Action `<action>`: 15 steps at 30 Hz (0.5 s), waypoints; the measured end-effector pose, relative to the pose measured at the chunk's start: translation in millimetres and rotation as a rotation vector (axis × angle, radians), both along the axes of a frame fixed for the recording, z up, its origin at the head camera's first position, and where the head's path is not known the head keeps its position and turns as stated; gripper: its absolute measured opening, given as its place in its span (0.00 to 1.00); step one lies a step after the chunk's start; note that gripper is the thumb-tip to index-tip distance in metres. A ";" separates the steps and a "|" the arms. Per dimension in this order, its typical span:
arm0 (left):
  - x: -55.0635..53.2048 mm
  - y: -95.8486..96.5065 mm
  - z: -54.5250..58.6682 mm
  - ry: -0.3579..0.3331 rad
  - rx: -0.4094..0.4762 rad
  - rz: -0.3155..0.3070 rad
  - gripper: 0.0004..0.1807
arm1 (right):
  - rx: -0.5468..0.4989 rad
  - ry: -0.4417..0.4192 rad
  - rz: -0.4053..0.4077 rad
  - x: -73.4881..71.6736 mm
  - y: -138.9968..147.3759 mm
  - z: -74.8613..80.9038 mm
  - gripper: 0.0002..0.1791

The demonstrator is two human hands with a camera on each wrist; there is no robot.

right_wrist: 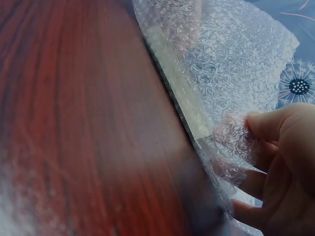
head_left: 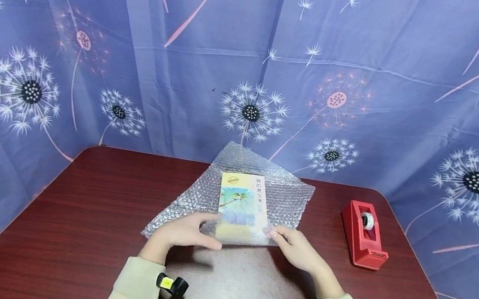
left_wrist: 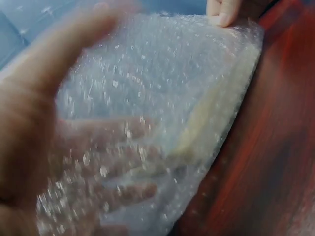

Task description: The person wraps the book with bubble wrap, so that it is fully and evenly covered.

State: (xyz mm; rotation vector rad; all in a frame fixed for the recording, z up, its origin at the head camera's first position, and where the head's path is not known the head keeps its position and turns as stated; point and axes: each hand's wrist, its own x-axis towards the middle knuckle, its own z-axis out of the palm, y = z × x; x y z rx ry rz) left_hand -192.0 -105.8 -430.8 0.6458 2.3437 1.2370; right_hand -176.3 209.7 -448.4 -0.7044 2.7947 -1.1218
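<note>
A book with a pale, illustrated cover lies on a sheet of bubble wrap. The wrap's near edge is folded over the lower part of the cover. At the book's left side is my left hand, thumb held apart from the fingers. Through the wrap in the left wrist view, the left fingers look extended and spread; the hand is blurred. My right hand pinches the bubble wrap at the book's lower right corner, and the right wrist view shows its thumb pressing the film against the fingers.
A red tape dispenser with a roll of tape stands on the right side of the dark red wooden table. A blue dandelion-print cloth hangs behind the table, and the wrap's far corner reaches up to it.
</note>
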 end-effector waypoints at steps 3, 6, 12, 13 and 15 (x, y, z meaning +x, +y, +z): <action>2.5 1.8 1.9 0.051 -0.037 -0.045 0.40 | -0.009 0.004 -0.016 -0.5 -1.4 0.9 0.11; 2.9 4.4 1.0 0.121 -0.061 -0.055 0.28 | -0.006 0.010 -0.031 -1.1 -2.3 1.4 0.12; 2.9 10.7 0.3 0.191 -0.094 0.031 0.16 | -0.003 -0.016 -0.040 -3.5 -1.1 0.3 0.13; 3.1 11.9 -0.1 0.197 -0.098 0.047 0.16 | -0.007 -0.027 -0.039 -3.6 -0.7 0.4 0.13; 3.4 14.0 -0.5 0.221 -0.097 0.074 0.16 | -0.017 -0.051 -0.032 -3.7 -0.1 0.4 0.13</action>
